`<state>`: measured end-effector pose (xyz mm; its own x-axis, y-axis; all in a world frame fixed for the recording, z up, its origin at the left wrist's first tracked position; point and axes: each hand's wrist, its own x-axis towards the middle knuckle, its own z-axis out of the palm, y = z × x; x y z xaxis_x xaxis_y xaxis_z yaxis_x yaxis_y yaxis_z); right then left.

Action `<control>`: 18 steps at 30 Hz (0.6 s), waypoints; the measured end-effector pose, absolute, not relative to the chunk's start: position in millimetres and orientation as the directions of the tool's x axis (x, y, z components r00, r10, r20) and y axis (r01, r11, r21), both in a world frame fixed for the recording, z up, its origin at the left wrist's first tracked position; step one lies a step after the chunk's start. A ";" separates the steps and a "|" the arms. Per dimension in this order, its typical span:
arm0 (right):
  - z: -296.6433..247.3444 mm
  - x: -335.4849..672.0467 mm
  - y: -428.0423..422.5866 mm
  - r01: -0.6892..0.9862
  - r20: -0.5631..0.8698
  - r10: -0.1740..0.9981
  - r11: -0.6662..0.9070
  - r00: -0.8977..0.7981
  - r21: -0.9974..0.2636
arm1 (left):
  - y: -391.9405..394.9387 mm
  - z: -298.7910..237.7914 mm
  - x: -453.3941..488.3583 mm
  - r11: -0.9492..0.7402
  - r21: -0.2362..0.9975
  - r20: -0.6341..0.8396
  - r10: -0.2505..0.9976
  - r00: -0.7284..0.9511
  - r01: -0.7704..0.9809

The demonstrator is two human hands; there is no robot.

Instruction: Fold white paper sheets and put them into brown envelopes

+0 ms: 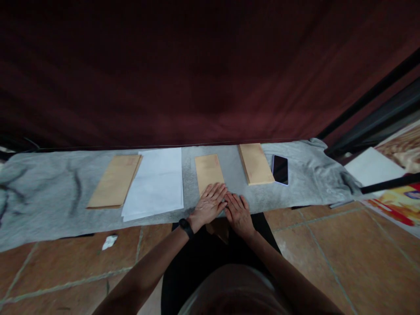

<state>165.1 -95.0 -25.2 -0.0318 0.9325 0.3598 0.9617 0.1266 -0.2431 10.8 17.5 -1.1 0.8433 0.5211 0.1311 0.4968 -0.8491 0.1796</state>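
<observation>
My left hand [210, 203] lies flat, fingers stretched out, on the near end of a brown envelope [208, 172] in the middle of a grey cloth [49, 188]. My right hand [239, 213] rests flat beside it, fingers extended, touching the left hand at the cloth's front edge. A black band sits on my left wrist. Neither hand grips anything that I can see.
A stack of brown envelopes [114, 180] and white paper sheets [156, 183] lie to the left. Another brown envelope stack [256, 163] and a dark phone [280, 169] lie to the right. A crumpled scrap [109, 241] sits on the tiled floor. A dark red curtain hangs behind.
</observation>
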 end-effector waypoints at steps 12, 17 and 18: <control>-23.1 167.6 -97.0 0.960 0.347 0.936 0.149 -0.060 -0.236 | -3.4 4.8 -15.8 -0.888 0.129 0.112 0.454 0.884 0.441; -25.0 167.2 -96.8 0.961 0.347 0.937 0.141 -0.052 -0.237 | -5.0 -0.3 -27.2 -0.888 0.130 0.113 0.454 0.884 0.440; -25.1 166.9 -96.8 0.962 0.348 0.936 0.140 -0.051 -0.236 | -5.4 -1.3 -29.0 -0.886 0.127 0.112 0.459 0.881 0.445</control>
